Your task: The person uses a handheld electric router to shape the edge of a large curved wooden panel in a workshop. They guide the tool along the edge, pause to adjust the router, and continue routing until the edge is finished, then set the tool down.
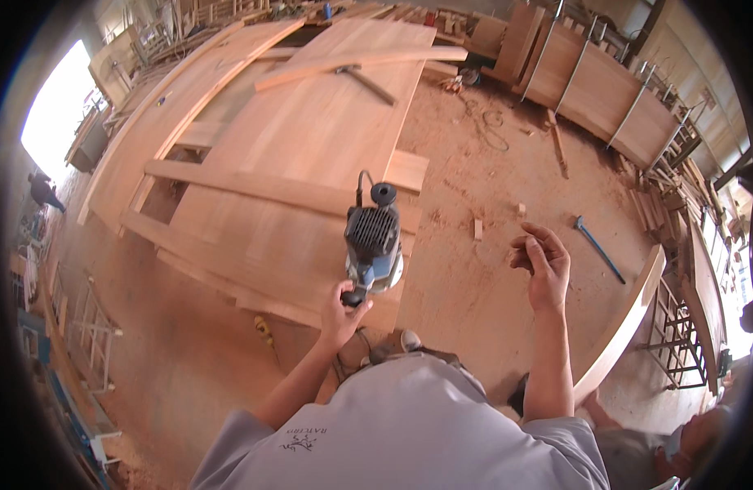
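A plunge router [372,233], dark on top with a blue lower body and two black knobs, stands at the right edge of a wide wooden panel [295,139]. My left hand [339,317] is closed around its near knob. The far knob has no hand on it. Off to the right, above the dusty floor, my right hand [545,265] is raised with fingers loosely bent and apart, holding nothing that I can see. Two wooden strips, including a long batten [250,186], lie across the panel left of the router.
A hammer [368,86] and a loose board [356,65] rest on the panel's far end. On the floor are a blue bar tool [598,247], a small wood block [477,229] and a yellow tool [264,333]. At lower right, another person's hand touches a curved board [625,331]. Clamped panels [593,86] stand behind.
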### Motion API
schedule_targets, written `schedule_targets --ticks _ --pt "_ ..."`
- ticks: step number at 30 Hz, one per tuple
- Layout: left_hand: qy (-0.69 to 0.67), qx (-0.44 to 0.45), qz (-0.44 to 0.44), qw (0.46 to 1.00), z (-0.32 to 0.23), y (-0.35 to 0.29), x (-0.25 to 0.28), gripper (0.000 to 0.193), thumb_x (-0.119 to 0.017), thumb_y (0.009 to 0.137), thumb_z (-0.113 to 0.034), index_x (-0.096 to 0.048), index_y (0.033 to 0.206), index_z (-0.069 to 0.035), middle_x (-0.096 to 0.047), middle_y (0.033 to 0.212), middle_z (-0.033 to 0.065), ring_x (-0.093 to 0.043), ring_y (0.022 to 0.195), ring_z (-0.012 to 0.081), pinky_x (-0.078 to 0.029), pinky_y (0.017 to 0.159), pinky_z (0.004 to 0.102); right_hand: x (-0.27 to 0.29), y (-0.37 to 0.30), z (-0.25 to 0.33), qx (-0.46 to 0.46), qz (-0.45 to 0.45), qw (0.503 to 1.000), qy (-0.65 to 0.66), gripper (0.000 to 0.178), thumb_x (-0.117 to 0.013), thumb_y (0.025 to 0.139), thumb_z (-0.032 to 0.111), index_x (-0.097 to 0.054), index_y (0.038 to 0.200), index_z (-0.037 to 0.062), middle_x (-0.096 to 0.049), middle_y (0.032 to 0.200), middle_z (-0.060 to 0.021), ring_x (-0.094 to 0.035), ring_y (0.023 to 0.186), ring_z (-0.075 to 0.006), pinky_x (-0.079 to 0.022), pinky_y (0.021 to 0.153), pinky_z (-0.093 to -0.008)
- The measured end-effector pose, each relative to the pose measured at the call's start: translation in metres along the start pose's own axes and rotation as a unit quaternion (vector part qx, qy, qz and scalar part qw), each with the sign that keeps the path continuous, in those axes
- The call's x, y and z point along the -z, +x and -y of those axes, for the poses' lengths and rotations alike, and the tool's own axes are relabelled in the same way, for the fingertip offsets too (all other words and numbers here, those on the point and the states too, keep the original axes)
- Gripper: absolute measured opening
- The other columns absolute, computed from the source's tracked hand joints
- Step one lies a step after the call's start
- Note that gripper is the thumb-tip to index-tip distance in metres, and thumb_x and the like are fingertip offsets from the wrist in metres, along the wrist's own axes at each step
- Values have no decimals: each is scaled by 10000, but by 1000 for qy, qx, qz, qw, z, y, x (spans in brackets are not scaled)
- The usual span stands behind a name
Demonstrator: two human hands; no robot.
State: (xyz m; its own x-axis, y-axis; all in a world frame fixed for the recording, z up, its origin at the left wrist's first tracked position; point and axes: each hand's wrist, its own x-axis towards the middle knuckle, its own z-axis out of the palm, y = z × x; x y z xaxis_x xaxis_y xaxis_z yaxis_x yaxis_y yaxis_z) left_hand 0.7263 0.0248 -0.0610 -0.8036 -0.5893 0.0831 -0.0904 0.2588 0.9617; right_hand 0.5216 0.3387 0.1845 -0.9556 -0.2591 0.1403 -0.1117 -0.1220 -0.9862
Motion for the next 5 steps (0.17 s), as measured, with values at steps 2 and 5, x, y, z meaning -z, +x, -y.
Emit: schedule_targets --ticks 2,5 --pt "-15 26 15 999 -7 -9 6 667 -935 806 -226 -589 1332 -6 -692 1174 128 -696 1037 235 -574 826 350 -19 -22 -2 -12 64 998 16 241 -613 1068 104 -703 1254 -19 -760 982 -110 -708 777 -141 -604 712 -281" --pt "-7 66 30 997 -35 -13 11 680 -919 827 -218 -563 1372 -20 -672 1252 123 -688 1105 273 -561 940 410 -24 -25 -13 -30 114 993 18 241 -614 1066 93 -703 1263 -13 -766 980 -110 -712 779 -141 -607 714 -287"
